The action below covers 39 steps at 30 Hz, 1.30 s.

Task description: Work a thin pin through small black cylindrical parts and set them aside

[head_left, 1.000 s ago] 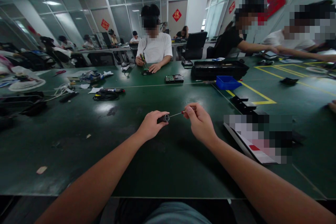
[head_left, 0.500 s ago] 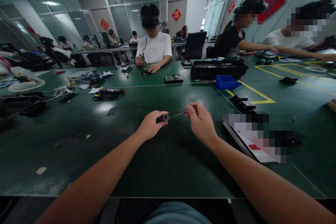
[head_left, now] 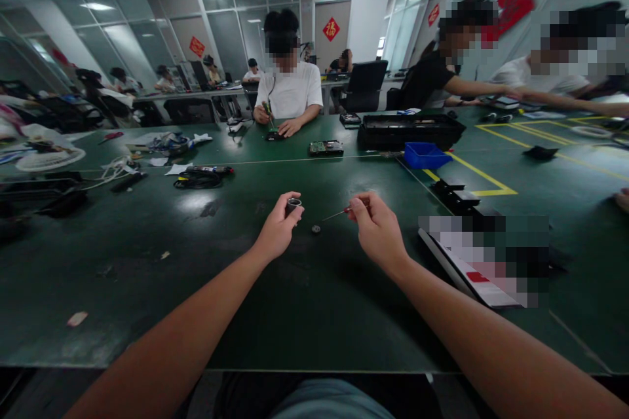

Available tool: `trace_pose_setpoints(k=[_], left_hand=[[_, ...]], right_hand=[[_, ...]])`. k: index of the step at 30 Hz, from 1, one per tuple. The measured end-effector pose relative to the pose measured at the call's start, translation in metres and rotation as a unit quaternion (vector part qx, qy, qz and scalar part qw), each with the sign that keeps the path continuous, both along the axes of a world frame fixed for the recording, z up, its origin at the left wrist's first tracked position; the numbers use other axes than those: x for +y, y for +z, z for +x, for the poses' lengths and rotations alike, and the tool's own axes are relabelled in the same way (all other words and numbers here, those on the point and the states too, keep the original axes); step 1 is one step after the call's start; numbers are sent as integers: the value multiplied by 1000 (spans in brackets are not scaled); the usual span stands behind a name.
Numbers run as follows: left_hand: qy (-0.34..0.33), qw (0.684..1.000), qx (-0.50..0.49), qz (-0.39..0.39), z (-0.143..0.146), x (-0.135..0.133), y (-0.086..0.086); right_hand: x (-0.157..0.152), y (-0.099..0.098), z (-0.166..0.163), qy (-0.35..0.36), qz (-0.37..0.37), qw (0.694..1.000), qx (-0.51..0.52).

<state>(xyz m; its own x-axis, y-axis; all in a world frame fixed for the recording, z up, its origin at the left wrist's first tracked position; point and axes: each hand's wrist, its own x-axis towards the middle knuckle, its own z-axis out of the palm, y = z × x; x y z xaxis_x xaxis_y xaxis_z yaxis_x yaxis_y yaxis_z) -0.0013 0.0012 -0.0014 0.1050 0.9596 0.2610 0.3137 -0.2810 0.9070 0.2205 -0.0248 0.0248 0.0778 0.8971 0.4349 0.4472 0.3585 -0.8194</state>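
My left hand is closed around a short dark cylinder whose open, metal-rimmed end faces up. Between my hands, a small round dark part lies on the green table. My right hand grips a screwdriver by its reddish handle, most of which the fingers hide. Its thin shaft points left, with the tip just above and right of the small round part.
A white box-like object, partly blurred out, lies right of my right forearm. Beyond are a blue bin, a long black housing, a circuit-board unit and coiled black cable. A co-worker sits opposite.
The small round part has come out of the cylinder's end onto the table. My left hand has turned the cylinder upright and shifted slightly away left. My right hand has barely moved.
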Motion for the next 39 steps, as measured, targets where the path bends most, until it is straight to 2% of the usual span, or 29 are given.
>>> trace_pose_setpoints(k=[2,6,14,17,20,22,24,26,29,33,35,37,39], left_hand=[[18,1000,19,-2,0,-2,3],[45,991,122,24,3,-8,12],[-19,966,243,83,10,-13,13],[-44,942,325,69,13,-14,10],[-37,906,418,56,18,-14,9],[-34,891,448,59,21,-14,9],[-38,889,451,63,21,-13,8],[-40,900,429,58,19,-12,8],[-23,935,353,23,12,-10,9],[34,979,201,-17,-3,-2,17],[67,993,86,-54,-13,3,25],[91,988,-60,-110,-26,8,34],[108,960,-202,-158,-44,13,43]], right_hand=[[-1,1,0,2,-4,1000,-2],[-2,3,-1,7,-6,1000,-5],[-1,2,-1,5,-8,1000,-8],[-1,3,-1,4,-12,1000,-9],[-1,3,-1,4,-16,1000,-5],[-1,2,-2,7,-15,1000,-1],[0,0,-2,11,-12,1000,2],[0,-1,-2,12,-12,1000,6],[1,-2,-1,12,-18,1000,8],[2,-2,0,20,-21,999,15],[2,-2,1,20,-20,999,14],[2,-2,1,19,-21,1000,10],[2,-2,0,21,-22,999,10]])
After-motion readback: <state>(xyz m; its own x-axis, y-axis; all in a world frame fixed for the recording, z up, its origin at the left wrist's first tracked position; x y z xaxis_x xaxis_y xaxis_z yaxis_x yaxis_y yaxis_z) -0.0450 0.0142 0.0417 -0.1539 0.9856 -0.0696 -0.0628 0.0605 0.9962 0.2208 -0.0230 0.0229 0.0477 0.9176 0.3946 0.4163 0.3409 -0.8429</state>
